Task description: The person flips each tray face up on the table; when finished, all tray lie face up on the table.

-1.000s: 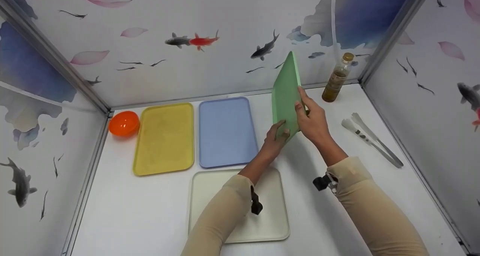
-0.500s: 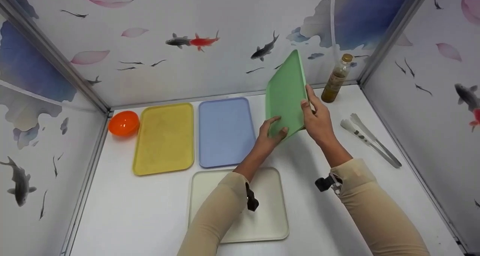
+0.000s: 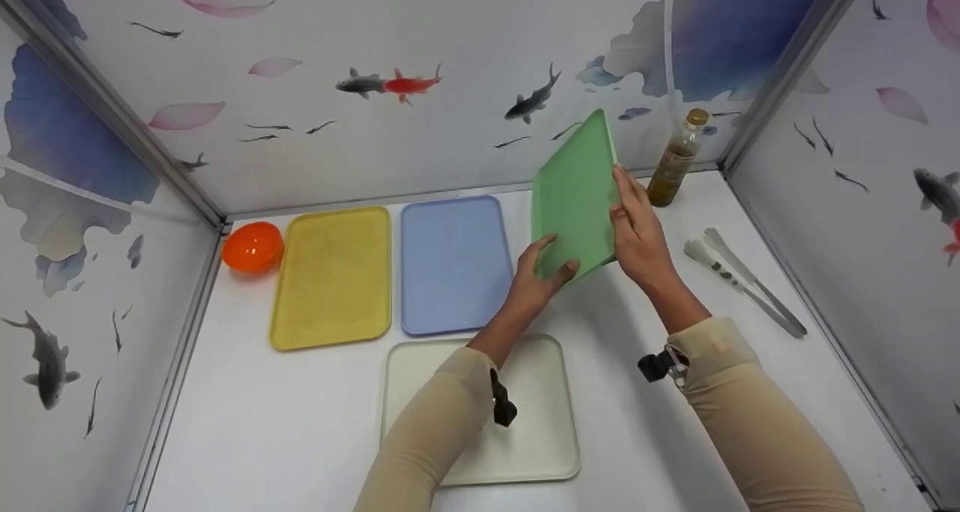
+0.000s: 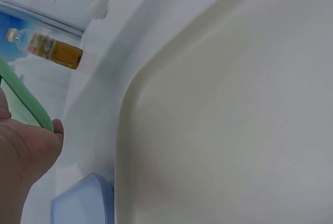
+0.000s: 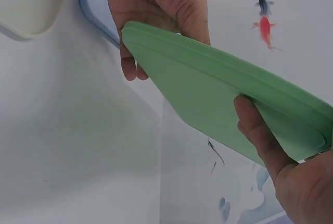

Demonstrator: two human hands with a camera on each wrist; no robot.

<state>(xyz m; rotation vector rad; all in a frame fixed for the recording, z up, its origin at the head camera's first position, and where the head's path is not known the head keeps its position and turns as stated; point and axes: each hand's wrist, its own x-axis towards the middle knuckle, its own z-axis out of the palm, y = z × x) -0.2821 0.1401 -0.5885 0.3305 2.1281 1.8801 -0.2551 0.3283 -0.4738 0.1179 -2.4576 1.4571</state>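
Observation:
Both hands hold a green tray tilted steeply above the back of the table. My left hand grips its lower left corner, the thumb lying on the near face. On the right long edge, my right hand holds the tray with its thumb at the rim. In the right wrist view the green tray slants between the left hand and the right hand. Only a sliver of the tray shows in the left wrist view, beside the left hand.
Yellow and blue trays lie side by side at the back left. An orange bowl stands left of them. A cream tray lies in front, under the left forearm. An oil bottle and tongs are at right.
The green tray has turned so that more of its broad face shows in the head view. My right hand has shifted slightly right with its edge; both hands keep their hold.

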